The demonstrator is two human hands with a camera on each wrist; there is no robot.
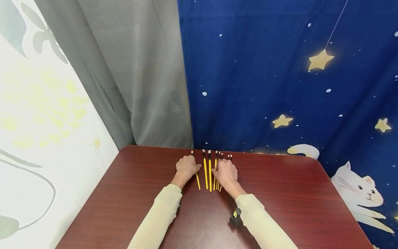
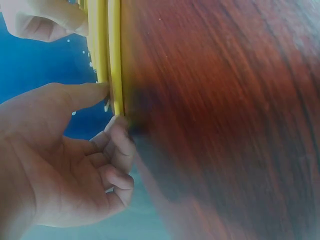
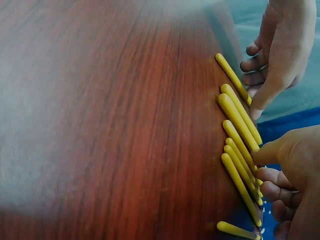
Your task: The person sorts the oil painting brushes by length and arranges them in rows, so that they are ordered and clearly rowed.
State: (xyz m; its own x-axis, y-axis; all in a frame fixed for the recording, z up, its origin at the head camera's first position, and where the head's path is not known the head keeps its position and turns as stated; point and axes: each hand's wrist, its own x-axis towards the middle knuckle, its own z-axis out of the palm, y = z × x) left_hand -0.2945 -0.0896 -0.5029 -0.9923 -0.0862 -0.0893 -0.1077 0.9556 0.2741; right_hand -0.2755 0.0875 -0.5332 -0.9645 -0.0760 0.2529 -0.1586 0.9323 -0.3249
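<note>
Several paintbrushes with yellow handles, dark ferrules and pale tips lie side by side near the table's far edge, tips pointing away. My left hand (image 1: 187, 166) pinches the leftmost paintbrush (image 1: 198, 181) between thumb and fingers. Two thicker paintbrushes (image 1: 209, 176) lie between my hands. Over the right-hand group bends my right hand (image 1: 226, 171), its thumb and curled fingers on either side of a yellow handle (image 3: 236, 134) in the right wrist view. Its palm hides the middles of several brushes. A separate, slanted paintbrush (image 3: 235, 229) shows at that view's bottom.
The dark red wooden table (image 1: 149, 166) has rounded far corners. Behind it hang a grey curtain (image 1: 161, 103) and a blue curtain (image 1: 242, 86) with stars and a white cat. A pale patterned curtain (image 1: 46, 138) is on the left. A black device (image 1: 235, 217) sits at my right wrist.
</note>
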